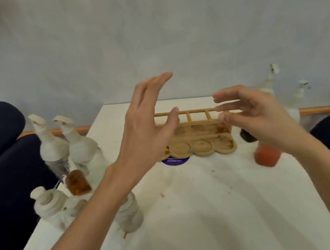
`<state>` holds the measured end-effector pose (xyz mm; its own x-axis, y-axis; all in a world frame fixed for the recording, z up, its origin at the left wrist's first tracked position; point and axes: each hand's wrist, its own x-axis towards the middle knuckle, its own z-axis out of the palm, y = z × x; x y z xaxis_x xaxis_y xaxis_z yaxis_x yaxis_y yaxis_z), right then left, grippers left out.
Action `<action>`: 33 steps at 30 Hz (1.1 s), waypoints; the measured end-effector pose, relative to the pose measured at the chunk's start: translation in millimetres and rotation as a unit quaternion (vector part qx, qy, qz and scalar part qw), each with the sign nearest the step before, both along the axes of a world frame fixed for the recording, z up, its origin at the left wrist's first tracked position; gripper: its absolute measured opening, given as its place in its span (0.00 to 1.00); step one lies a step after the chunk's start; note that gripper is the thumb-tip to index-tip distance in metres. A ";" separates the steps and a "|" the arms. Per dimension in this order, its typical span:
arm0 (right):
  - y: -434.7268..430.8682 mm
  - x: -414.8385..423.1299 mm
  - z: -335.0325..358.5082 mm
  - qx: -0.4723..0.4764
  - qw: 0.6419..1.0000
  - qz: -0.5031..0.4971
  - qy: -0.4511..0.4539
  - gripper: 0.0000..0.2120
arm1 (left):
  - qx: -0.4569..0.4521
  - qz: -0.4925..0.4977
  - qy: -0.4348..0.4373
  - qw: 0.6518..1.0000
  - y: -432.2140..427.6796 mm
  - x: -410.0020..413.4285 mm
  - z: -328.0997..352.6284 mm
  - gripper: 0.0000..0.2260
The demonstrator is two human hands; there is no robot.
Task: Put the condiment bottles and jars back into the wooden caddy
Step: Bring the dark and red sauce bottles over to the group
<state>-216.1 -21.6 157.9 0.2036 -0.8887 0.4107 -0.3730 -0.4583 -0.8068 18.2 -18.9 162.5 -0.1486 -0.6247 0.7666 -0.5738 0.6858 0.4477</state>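
1. The wooden caddy [202,140] stands empty at the far middle of the table [204,214], its round seats exposed for loading.
2. Nothing is held. The left hand [145,127] is poised over the caddy with fingers straight and nearly together, the right hand [258,116] with fingers loosely spread and half-curled.
3. The bottles [53,146] are grouped at the left and the red jar [267,156] at the right, judged within reach.

Pale wooden caddy [201,138], white table [192,205], purple sticker [174,161], red jar [267,156], white-capped bottles [54,147]

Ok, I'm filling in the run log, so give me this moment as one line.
left hand open | right hand open | wooden caddy visible slots empty | bottles and red jar on table
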 end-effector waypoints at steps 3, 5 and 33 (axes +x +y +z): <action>20.3 -46.3 13.9 -0.023 0.999 -0.030 -0.012 0.14 | 0.040 -0.040 0.032 0.998 -2.3 -54.4 -3.0 0.24; 32.3 -74.8 19.9 -0.046 0.997 -0.055 -0.026 0.13 | 0.070 -0.068 0.049 0.994 -6.1 -85.9 -4.0 0.24; -54.2 -185.8 -143.0 0.195 0.957 -0.179 -0.121 0.40 | 0.455 -0.152 0.170 0.861 -178.0 -281.3 -132.8 0.37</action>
